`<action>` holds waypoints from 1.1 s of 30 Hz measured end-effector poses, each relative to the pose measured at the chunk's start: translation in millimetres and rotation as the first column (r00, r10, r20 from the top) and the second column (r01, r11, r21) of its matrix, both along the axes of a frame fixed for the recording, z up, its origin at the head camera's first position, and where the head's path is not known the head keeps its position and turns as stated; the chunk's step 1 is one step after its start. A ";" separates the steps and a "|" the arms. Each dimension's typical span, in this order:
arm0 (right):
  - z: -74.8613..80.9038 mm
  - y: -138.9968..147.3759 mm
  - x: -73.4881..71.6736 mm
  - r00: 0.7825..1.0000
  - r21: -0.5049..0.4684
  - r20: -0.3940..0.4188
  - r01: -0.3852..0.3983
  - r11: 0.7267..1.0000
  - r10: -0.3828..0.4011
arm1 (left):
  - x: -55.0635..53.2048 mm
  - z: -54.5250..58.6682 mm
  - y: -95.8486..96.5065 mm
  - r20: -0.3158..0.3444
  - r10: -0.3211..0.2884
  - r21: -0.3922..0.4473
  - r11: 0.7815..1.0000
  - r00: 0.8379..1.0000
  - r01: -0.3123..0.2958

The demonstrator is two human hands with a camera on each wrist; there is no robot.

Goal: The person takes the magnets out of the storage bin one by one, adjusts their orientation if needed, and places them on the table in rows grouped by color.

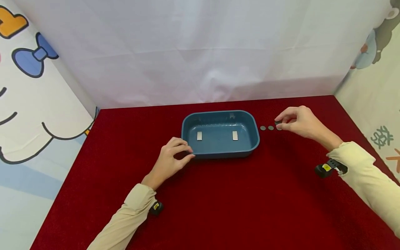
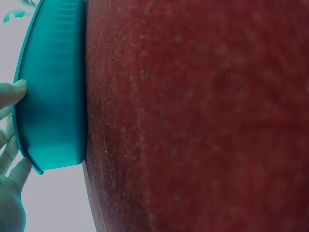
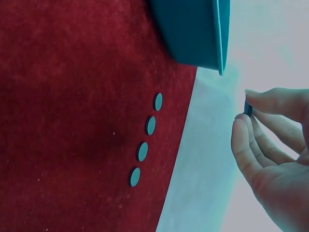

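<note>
A blue rectangular plastic basin (image 1: 218,155) stands on the red cloth. At its front left corner my left hand (image 1: 172,156) holds the rim; the left wrist view shows the thumb (image 2: 12,93) on the rim and the other fingers around the corner. My right hand (image 1: 297,121) is raised to the right of the basin. Between thumb and fingertips it pinches a small dark round disc (image 3: 248,107), seen edge-on in the right wrist view. Several similar flat discs (image 3: 150,125) lie in a row on the cloth below that hand, partly covered by it in the head view.
Two small pale rectangular pieces (image 1: 199,135) are inside the basin, one left and one right. The red cloth (image 1: 218,208) covers the table up to a white curtain (image 1: 200,55) behind. Printed panels (image 1: 31,104) stand at both sides.
</note>
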State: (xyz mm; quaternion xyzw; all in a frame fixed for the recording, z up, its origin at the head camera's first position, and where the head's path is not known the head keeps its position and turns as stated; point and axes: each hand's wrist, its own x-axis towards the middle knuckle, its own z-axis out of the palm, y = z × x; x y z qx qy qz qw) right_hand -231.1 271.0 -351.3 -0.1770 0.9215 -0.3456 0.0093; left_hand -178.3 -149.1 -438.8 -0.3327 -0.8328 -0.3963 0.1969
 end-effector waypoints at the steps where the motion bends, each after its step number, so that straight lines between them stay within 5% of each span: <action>1: -0.1 1.6 -0.3 1.000 0.008 -0.003 -0.003 1.000 0.003 | -0.1 0.2 -0.2 0.001 0.000 -0.002 1.000 1.000 0.000; 33: -27.3 48.8 -18.5 0.990 0.056 0.026 0.136 0.989 -0.138 | 0.5 1.6 -0.1 0.012 0.006 -0.003 1.000 1.000 -0.006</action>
